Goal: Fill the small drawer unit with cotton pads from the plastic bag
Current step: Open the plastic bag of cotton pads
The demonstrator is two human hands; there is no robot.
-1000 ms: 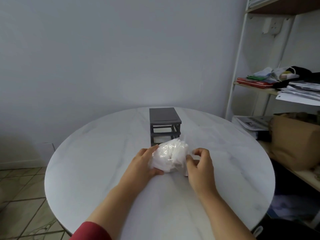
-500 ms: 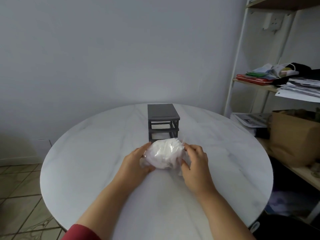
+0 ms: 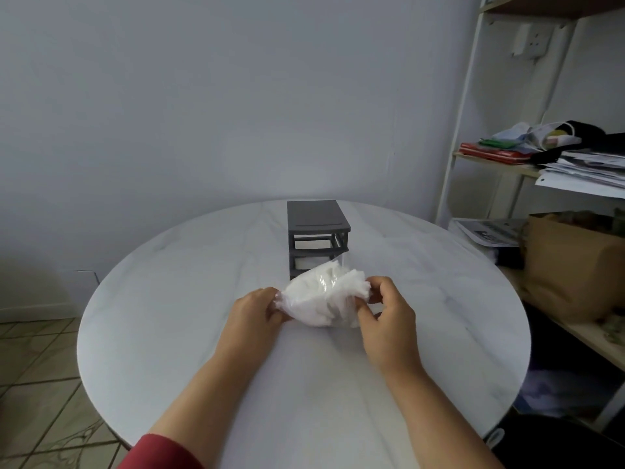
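A clear plastic bag (image 3: 321, 296) full of white cotton pads lies on the round white marble table (image 3: 169, 299), just in front of a small dark grey drawer unit (image 3: 316, 228). My left hand (image 3: 255, 311) pinches the bag's left end. My right hand (image 3: 385, 313) grips its right end, fingers curled into the plastic. The unit stands upright near the table's far middle, its drawer fronts facing me; the bag hides its lowest part.
A white-framed shelf (image 3: 453, 140) stands to the right with papers and clothes on it. A brown paper bag (image 3: 571, 265) and a stack of newspapers (image 3: 487, 231) sit on a lower shelf beside the table. Tiled floor lies to the left.
Both hands have shifted their hold on the bag. It now looks stretched sideways and more crumpled, with its right end pulled up by my right hand.
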